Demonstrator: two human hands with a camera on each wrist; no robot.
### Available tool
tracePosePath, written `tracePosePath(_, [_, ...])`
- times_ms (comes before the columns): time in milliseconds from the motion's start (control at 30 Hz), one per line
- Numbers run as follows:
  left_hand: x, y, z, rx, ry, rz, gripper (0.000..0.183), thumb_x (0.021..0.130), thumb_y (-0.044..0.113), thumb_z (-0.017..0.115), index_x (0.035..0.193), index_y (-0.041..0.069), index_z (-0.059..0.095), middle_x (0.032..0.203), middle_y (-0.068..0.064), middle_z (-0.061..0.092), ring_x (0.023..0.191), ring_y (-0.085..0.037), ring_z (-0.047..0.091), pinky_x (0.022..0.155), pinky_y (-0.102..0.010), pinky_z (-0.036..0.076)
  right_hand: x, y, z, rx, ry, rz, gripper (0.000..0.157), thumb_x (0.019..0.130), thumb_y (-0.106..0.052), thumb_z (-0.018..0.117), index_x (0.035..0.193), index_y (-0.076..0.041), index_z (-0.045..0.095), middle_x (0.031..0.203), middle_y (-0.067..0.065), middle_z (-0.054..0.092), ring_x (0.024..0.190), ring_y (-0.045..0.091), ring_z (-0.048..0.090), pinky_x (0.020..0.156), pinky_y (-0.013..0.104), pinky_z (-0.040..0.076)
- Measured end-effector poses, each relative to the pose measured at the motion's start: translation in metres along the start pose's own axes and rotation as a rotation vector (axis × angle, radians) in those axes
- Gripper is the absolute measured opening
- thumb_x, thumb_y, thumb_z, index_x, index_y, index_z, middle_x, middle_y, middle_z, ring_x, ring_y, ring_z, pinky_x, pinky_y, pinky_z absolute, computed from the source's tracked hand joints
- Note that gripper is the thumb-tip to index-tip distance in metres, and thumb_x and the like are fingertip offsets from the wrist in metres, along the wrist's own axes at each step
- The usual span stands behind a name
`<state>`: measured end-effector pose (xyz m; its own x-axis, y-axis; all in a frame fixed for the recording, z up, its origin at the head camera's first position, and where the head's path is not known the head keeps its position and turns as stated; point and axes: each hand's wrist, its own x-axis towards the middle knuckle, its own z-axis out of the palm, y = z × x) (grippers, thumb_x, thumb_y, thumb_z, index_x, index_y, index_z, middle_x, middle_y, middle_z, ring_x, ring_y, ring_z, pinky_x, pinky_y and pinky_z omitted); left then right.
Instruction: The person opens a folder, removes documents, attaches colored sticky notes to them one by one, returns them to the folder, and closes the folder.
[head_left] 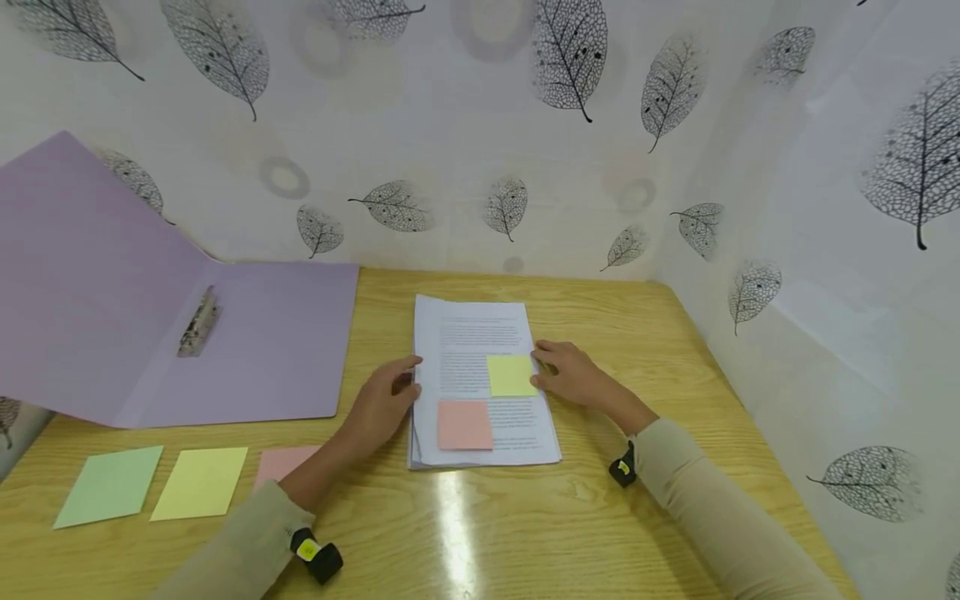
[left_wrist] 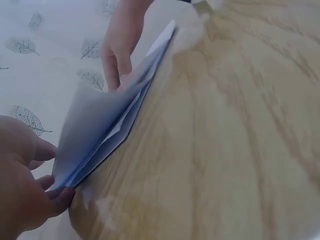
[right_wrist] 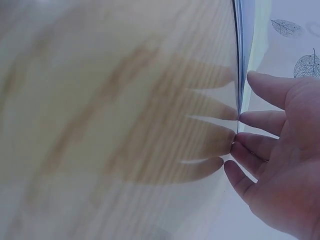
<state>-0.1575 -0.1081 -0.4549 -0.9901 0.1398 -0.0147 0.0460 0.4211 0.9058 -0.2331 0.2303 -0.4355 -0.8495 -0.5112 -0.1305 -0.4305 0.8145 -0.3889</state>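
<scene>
A stack of printed papers [head_left: 465,337] lies on the table between both hands. On its top sheet are a yellow sticky note [head_left: 512,376] near the right edge and a pink sticky note [head_left: 464,425] lower down. My left hand [head_left: 382,404] touches the stack's left edge with thumb and fingertips. From the other side, my right hand [head_left: 573,375] has its fingertips against the right edge, beside the yellow note. In the left wrist view, the upper sheets [left_wrist: 100,112] bow up from those beneath. The right wrist view shows the fingers [right_wrist: 262,121] extended to the paper edges.
An open purple folder [head_left: 281,350] with a metal clip [head_left: 198,325] stands at the left, its cover raised. In front of it lie green [head_left: 110,487], yellow [head_left: 200,483] and pink sticky notes [head_left: 283,461], the pink partly behind the left forearm. A leaf-patterned curtain [head_left: 450,125] borders the table.
</scene>
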Motion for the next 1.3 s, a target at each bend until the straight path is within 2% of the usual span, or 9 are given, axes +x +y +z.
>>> tracePosePath(133, [0.006,-0.002,-0.002,-0.174,0.052,-0.076,0.054,0.101,0.009,0.057,0.153,0.010,0.042,0.159,-0.018,0.032,0.135,-0.035,0.052,0.107,-0.044,0.048,0.000,-0.001,0.000,-0.005,0.003,0.002,0.059,0.102,-0.029,0.060,0.149,0.003,0.044,0.160,0.024,0.033,0.145,0.048,0.031,0.117,0.063,0.027])
tracePosePath(233, [0.009,-0.002,-0.003,-0.319,0.056,-0.141,0.056,0.102,0.012,0.058,0.155,0.008,0.038,0.160,-0.014,0.035,0.139,-0.030,0.047,0.112,-0.042,0.043,0.000,-0.002,0.000,-0.013,0.004,0.001,0.059,0.102,-0.029,0.060,0.149,0.003,0.044,0.159,0.024,0.034,0.144,0.048,0.033,0.116,0.063,0.028])
tracePosePath(333, [0.012,-0.002,-0.003,-0.463,0.036,-0.167,0.057,0.103,0.011,0.056,0.156,0.004,0.034,0.159,-0.015,0.038,0.143,-0.029,0.043,0.115,-0.042,0.040,0.000,-0.004,0.000,-0.025,0.004,-0.005,0.059,0.102,-0.029,0.060,0.148,0.004,0.044,0.159,0.025,0.034,0.143,0.049,0.035,0.115,0.063,0.029])
tracePosePath(433, [0.016,-0.002,-0.001,-0.520,0.034,-0.176,0.056,0.102,0.008,0.056,0.154,0.001,0.035,0.156,-0.018,0.043,0.142,-0.028,0.043,0.115,-0.039,0.040,-0.001,-0.005,-0.001,-0.059,-0.012,-0.016,0.060,0.103,-0.031,0.058,0.149,0.004,0.043,0.159,0.026,0.033,0.142,0.049,0.035,0.114,0.064,0.030])
tracePosePath(733, [0.023,0.001,0.009,-0.450,0.077,-0.190,0.053,0.100,0.007,0.058,0.151,0.003,0.044,0.146,-0.014,0.052,0.129,-0.025,0.051,0.099,-0.026,0.046,-0.004,-0.008,-0.002,-0.084,-0.054,-0.013,0.063,0.104,-0.032,0.054,0.153,0.003,0.037,0.162,0.025,0.028,0.143,0.049,0.032,0.113,0.067,0.028])
tracePosePath(900, [0.025,-0.001,0.012,-0.338,0.097,-0.168,0.050,0.099,0.009,0.060,0.148,0.011,0.051,0.152,-0.010,0.046,0.131,-0.026,0.046,0.110,-0.039,0.041,-0.003,-0.007,-0.001,-0.072,-0.052,-0.007,0.063,0.104,-0.033,0.054,0.154,0.002,0.036,0.163,0.023,0.027,0.144,0.048,0.031,0.114,0.066,0.027])
tracePosePath(1033, [0.024,-0.003,0.012,-0.338,0.073,-0.145,0.046,0.101,0.011,0.059,0.146,0.016,0.054,0.157,-0.012,0.038,0.139,-0.030,0.043,0.116,-0.047,0.037,-0.003,-0.007,-0.001,-0.056,-0.052,-0.003,0.063,0.104,-0.032,0.055,0.154,0.001,0.036,0.163,0.023,0.027,0.145,0.047,0.030,0.114,0.067,0.025])
tracePosePath(1167, [0.024,-0.001,0.010,-0.406,0.032,-0.128,0.047,0.102,0.010,0.056,0.149,0.015,0.049,0.150,-0.016,0.049,0.137,-0.031,0.050,0.112,-0.045,0.043,-0.002,-0.005,-0.001,-0.011,-0.045,0.018,0.063,0.103,-0.032,0.057,0.154,0.000,0.037,0.163,0.022,0.027,0.146,0.046,0.029,0.116,0.065,0.024])
tracePosePath(1300, [0.024,0.000,0.007,-0.383,0.046,-0.132,0.052,0.101,0.009,0.059,0.150,0.017,0.047,0.137,-0.018,0.062,0.127,-0.028,0.059,0.106,-0.041,0.048,0.000,-0.003,0.001,0.069,-0.027,0.039,0.062,0.103,-0.031,0.057,0.154,-0.001,0.038,0.162,0.021,0.030,0.147,0.045,0.028,0.119,0.061,0.024])
